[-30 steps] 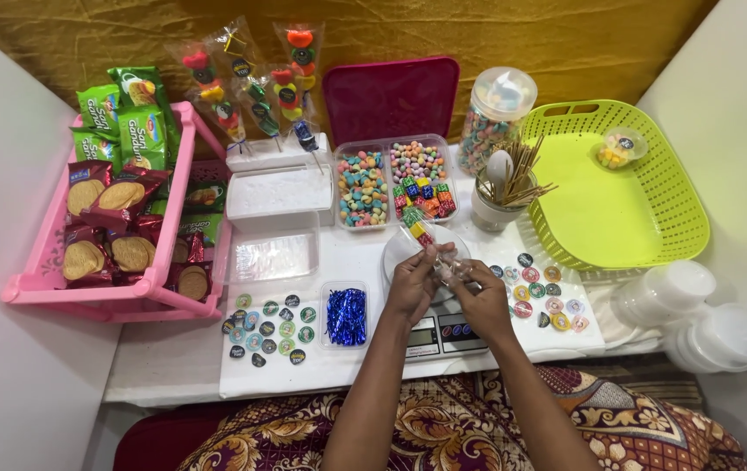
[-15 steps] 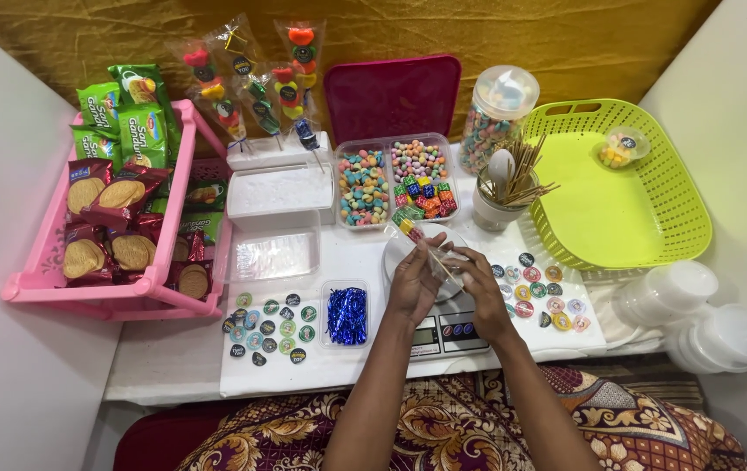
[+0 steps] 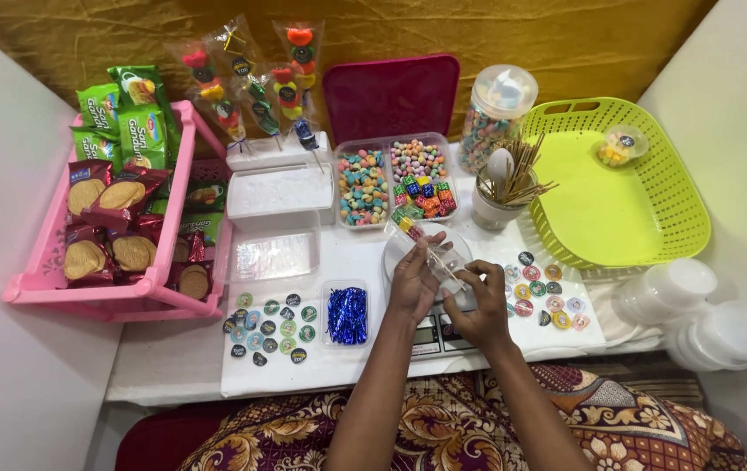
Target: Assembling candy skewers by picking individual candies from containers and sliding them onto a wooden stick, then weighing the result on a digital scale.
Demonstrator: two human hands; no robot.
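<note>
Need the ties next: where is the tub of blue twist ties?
Head view: the tub of blue twist ties sits left of the left hand, beside the round stickers.

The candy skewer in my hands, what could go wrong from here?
The skewer is thin and slanted, held by the left hand and pinched by the right hand; the top candies might slide off or the stick could snap. It sits over the scale, so a slip could drop sweets there. The open candy trays and cup of sticks stand close behind; a jerk could knock them.
</note>
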